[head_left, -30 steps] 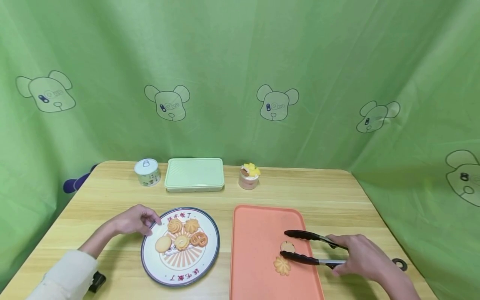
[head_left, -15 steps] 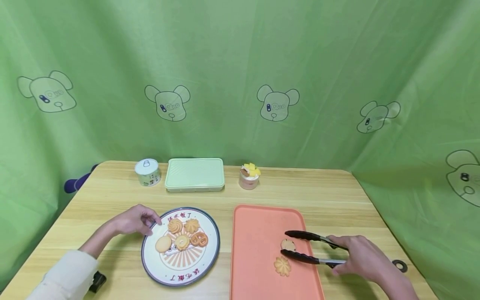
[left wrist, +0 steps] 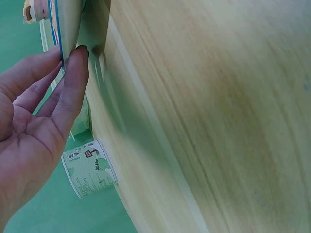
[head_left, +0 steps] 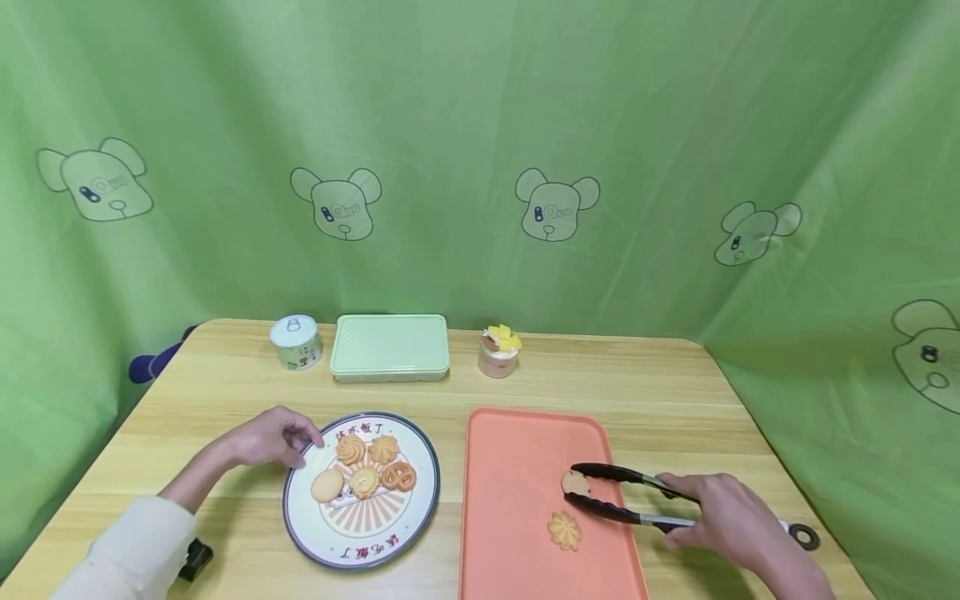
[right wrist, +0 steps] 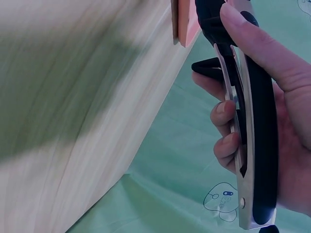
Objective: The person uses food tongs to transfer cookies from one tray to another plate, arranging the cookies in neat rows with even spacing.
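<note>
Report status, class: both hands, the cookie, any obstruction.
Left hand touching plate rim. Right hand gripping tongs, tips around round cookie on orange tray. Nothing blocking.

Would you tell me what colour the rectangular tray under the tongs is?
The rectangular tray is salmon orange, clearest in the head view.
</note>
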Demonstrator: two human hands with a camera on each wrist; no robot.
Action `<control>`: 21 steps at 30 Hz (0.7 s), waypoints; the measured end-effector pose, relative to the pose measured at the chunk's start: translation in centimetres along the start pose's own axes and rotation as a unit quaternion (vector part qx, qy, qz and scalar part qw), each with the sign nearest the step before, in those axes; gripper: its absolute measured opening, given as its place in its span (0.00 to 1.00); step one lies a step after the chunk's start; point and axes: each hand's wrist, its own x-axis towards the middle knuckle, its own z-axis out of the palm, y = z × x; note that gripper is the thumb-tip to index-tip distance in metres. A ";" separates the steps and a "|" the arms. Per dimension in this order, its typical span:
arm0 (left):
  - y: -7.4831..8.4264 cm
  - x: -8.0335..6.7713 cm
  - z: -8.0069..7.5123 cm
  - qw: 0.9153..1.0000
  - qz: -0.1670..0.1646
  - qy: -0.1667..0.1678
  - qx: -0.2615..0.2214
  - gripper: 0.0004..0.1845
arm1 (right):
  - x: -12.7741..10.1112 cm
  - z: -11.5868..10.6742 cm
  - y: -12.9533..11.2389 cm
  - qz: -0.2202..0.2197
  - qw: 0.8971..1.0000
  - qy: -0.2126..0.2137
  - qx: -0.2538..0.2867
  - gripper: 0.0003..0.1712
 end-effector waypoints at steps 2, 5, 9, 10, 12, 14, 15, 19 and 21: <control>0.1 0.0 0.0 1.000 0.004 -0.002 -0.001 0.17 | 0.1 -0.1 -0.1 0.001 1.000 0.002 -0.001 0.45; 0.1 -0.1 0.0 1.000 0.001 -0.001 -0.001 0.16 | 0.3 -0.3 -0.3 -0.001 1.000 0.007 -0.005 0.45; 0.0 0.0 0.0 1.000 -0.004 0.001 0.002 0.16 | 0.6 -0.5 -0.8 -0.015 1.000 0.019 -0.008 0.44; 0.0 0.0 0.0 1.000 -0.004 0.001 0.003 0.16 | 0.7 -0.6 -1.0 -0.020 1.000 0.023 -0.007 0.44; 0.0 0.1 0.0 1.000 -0.003 0.000 0.003 0.16 | 0.8 -0.6 -1.3 -0.028 0.999 0.032 -0.006 0.43; 0.0 0.1 0.0 1.000 -0.006 0.001 0.002 0.16 | 1.0 -0.7 -1.7 -0.035 0.998 0.043 -0.007 0.43; 0.1 0.1 0.0 1.000 -0.006 0.001 0.002 0.16 | 1.1 -0.7 -1.9 -0.038 0.998 0.047 -0.007 0.42; 0.1 0.0 0.0 1.000 0.000 -0.001 -0.001 0.16 | 1.8 -0.7 -2.7 -0.049 0.997 0.054 -0.009 0.42; 0.2 -0.1 0.0 1.000 0.004 -0.003 -0.003 0.16 | 2.1 -0.8 -3.2 -0.054 0.997 0.057 -0.008 0.42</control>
